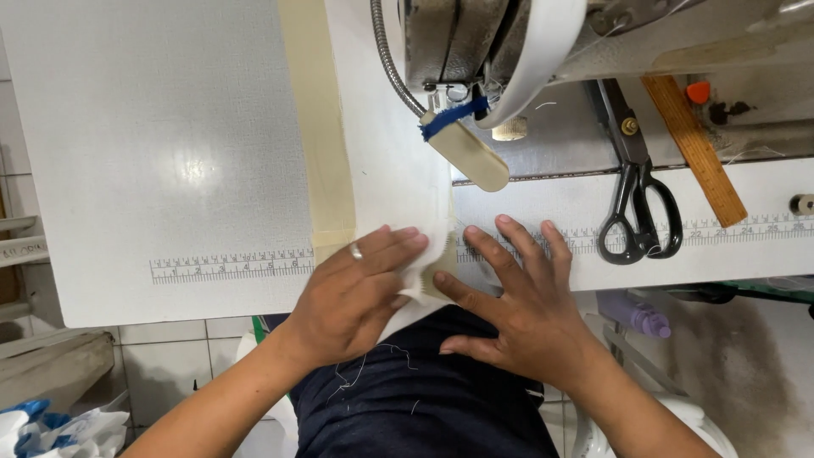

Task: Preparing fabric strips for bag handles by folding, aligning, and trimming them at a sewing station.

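Both hands are pressing flat, fingers spread, on white cloth (428,254) at the tabletop (170,170) edge: left hand (356,293), right hand (517,301); scissors (636,199) are lying right of the cloth.

Black scissors (638,203) and a wooden ruler (694,148) lie at the upper right. A purple bottle (632,312) sits lower right. Blue bags (51,428) fill the bottom left corner.

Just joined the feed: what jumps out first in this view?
Two bare hands meet at the near edge of the white table: the left hand, with a ring, and the right hand press a small piece of white fabric flat. Black scissors and a wooden ruler lie right, below the sewing machine head.
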